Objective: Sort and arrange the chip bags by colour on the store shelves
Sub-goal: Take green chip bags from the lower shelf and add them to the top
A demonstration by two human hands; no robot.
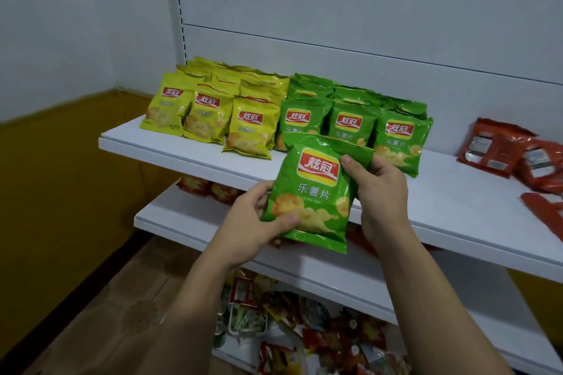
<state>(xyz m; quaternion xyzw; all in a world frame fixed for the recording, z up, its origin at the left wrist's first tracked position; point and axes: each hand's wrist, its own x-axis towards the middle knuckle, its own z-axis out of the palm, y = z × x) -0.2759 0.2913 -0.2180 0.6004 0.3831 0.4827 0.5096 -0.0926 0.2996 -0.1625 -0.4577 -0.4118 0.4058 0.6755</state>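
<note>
Shelf (441, 192); green bag (316, 192), seemingly aloft, between hands (249, 225) (380, 189)

A pale wall (70, 24) fills the far left above a mustard-yellow lower band (51, 179), and a dark skirting strip (73, 301) edges the brown floor (122, 307) near left.
</note>
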